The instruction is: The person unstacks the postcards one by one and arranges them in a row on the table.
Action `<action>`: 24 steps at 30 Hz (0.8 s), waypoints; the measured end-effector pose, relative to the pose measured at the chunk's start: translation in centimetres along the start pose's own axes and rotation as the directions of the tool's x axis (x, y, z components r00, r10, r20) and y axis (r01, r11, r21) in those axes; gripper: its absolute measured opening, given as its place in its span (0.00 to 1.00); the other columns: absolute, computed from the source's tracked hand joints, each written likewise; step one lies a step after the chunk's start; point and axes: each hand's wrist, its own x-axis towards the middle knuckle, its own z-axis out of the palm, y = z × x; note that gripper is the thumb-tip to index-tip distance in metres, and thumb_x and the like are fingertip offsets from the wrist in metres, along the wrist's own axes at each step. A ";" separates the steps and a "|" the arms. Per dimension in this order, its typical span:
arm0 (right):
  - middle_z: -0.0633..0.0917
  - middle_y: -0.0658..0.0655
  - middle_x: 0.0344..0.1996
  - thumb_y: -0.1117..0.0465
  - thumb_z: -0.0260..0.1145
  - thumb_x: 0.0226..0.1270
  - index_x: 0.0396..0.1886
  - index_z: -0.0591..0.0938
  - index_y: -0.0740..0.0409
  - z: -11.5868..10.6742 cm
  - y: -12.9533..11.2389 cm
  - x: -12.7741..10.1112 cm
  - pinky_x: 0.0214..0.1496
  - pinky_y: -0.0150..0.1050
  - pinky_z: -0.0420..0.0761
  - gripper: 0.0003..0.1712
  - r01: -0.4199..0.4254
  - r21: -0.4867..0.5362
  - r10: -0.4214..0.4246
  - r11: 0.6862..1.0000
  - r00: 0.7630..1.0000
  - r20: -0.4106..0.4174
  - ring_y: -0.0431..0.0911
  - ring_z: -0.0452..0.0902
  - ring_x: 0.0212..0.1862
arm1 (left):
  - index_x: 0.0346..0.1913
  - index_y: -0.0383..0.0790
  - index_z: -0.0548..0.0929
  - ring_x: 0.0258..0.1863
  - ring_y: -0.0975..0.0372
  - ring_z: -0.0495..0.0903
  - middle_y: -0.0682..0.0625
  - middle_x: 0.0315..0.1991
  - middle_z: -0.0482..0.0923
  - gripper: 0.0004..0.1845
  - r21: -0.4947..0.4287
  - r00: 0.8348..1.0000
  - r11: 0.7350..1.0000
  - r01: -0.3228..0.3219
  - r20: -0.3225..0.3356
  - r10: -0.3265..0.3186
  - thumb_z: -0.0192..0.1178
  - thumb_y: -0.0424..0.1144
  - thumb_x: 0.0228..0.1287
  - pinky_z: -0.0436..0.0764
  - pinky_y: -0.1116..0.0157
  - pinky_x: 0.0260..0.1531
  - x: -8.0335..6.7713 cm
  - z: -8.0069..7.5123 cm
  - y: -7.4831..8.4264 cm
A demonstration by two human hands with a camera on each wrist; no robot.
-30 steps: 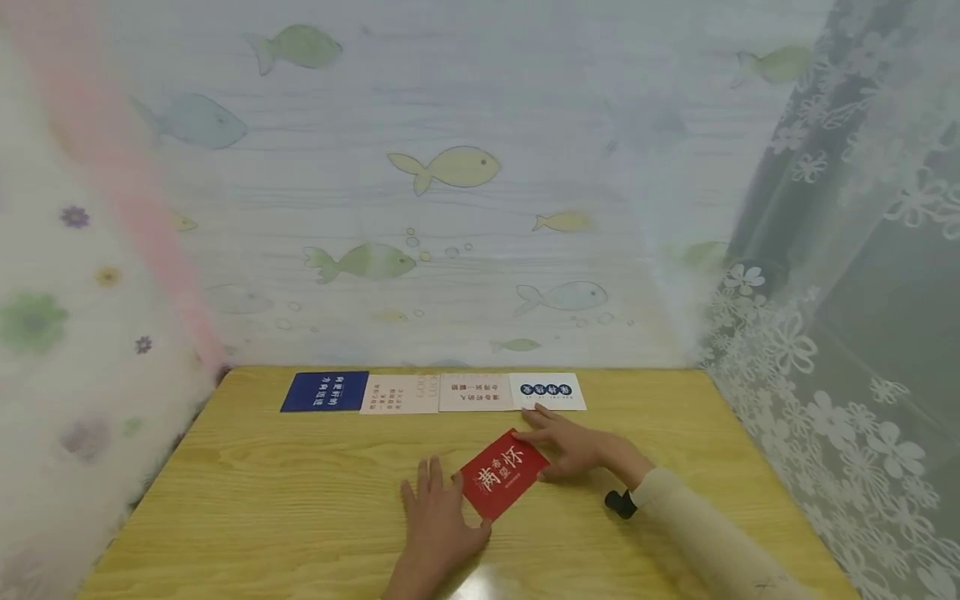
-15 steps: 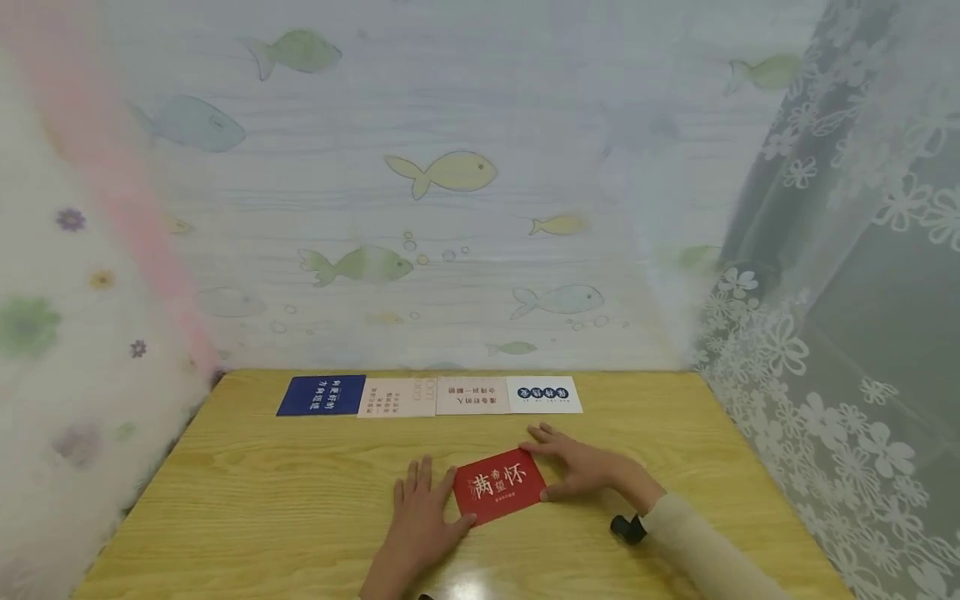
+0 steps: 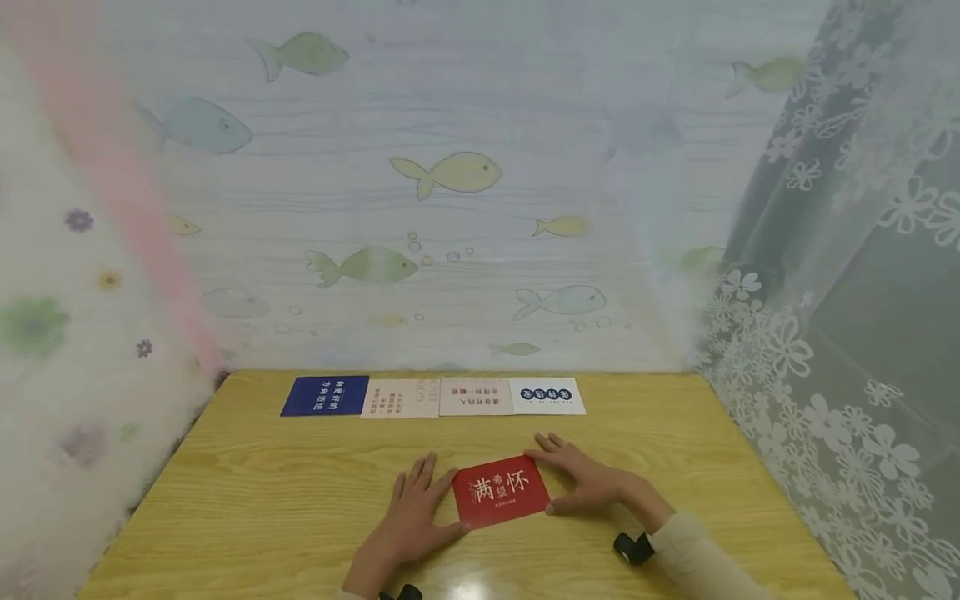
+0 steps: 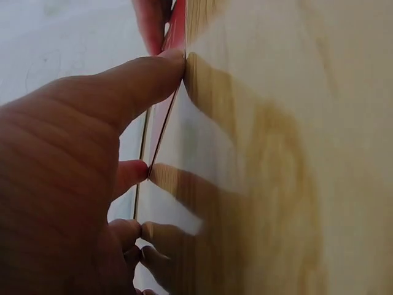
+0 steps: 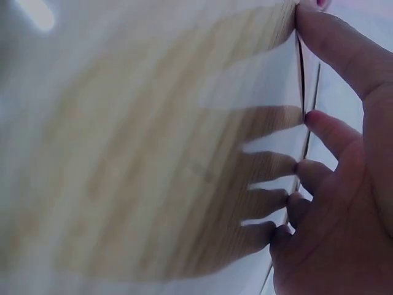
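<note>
A red card point(image 3: 501, 502) with white characters lies on the wooden table, its right side tilted slightly away. My left hand point(image 3: 412, 521) spreads along its left side, with thumb and index fingertip touching the two left corners. On the opposite side, my right hand point(image 3: 591, 483) touches the right corners in the same way. The left wrist view shows my left thumb point(image 4: 150, 80) at a corner of the card, which appears almost edge-on. In the right wrist view, my right thumb point(image 5: 338, 43) and index finger point(image 5: 331, 132) meet the card's thin edge.
Along the table's point(image 3: 247, 500) far edge lie a blue card point(image 3: 324, 396), a cream card point(image 3: 400, 398), a pale pink card point(image 3: 476, 397) and a white card point(image 3: 547, 396). A fish-patterned curtain point(image 3: 450, 108) hangs behind. Flowered lace point(image 3: 832, 417) borders the right.
The red card has turned clockwise and come slightly nearer, now almost square to the table's edge. Both hands have moved with it, the left hand leftward and the right hand toward me.
</note>
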 end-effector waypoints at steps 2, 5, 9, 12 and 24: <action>0.48 0.67 0.81 0.48 0.75 0.60 0.80 0.61 0.56 0.2 0.0 -0.3 0.76 0.72 0.41 0.53 0.002 0.012 -0.002 1.000 1.000 -0.008 0.68 0.34 0.81 | 0.76 0.41 0.67 0.80 0.37 0.44 0.31 0.80 0.46 0.48 -0.005 1.000 1.000 -0.007 0.009 0.007 0.67 0.63 0.59 0.43 0.34 0.75 0.0 0.0 -0.3; 0.48 0.67 0.81 0.50 0.78 0.57 0.79 0.63 0.56 0.5 0.0 -0.7 0.75 0.74 0.40 0.53 0.006 0.058 -0.004 0.998 1.000 -0.026 0.69 0.33 0.81 | 0.77 0.41 0.67 0.80 0.37 0.44 0.31 0.80 0.46 0.48 -0.014 1.000 1.000 -0.020 0.022 0.020 0.68 0.62 0.59 0.43 0.35 0.76 0.0 -0.2 -0.6; 0.49 0.68 0.81 0.52 0.79 0.55 0.77 0.67 0.57 0.7 -0.1 -1.2 0.74 0.76 0.38 0.51 0.015 0.139 -0.007 0.990 0.999 -0.054 0.70 0.32 0.80 | 0.77 0.41 0.66 0.80 0.36 0.43 0.30 0.80 0.45 0.48 -0.033 0.999 0.999 -0.037 0.035 0.039 0.69 0.61 0.57 0.42 0.35 0.76 -0.1 -0.4 -0.9; 0.49 0.68 0.81 0.53 0.79 0.55 0.76 0.68 0.57 0.9 -0.2 -1.4 0.73 0.77 0.37 0.50 0.023 0.170 -0.010 0.985 0.997 -0.078 0.71 0.32 0.80 | 0.77 0.41 0.66 0.80 0.36 0.43 0.30 0.80 0.45 0.49 -0.042 0.998 0.998 -0.047 0.039 0.048 0.70 0.60 0.57 0.41 0.35 0.76 -0.1 -0.5 -1.0; 0.51 0.63 0.82 0.47 0.83 0.48 0.74 0.70 0.51 2.0 -0.6 -1.9 0.75 0.75 0.40 0.53 -0.029 0.174 0.053 0.984 0.989 -0.138 0.66 0.34 0.81 | 0.77 0.40 0.66 0.80 0.36 0.42 0.31 0.81 0.44 0.52 -0.076 0.996 0.995 -0.062 0.062 0.067 0.72 0.60 0.53 0.42 0.35 0.76 -0.1 -1.0 -1.1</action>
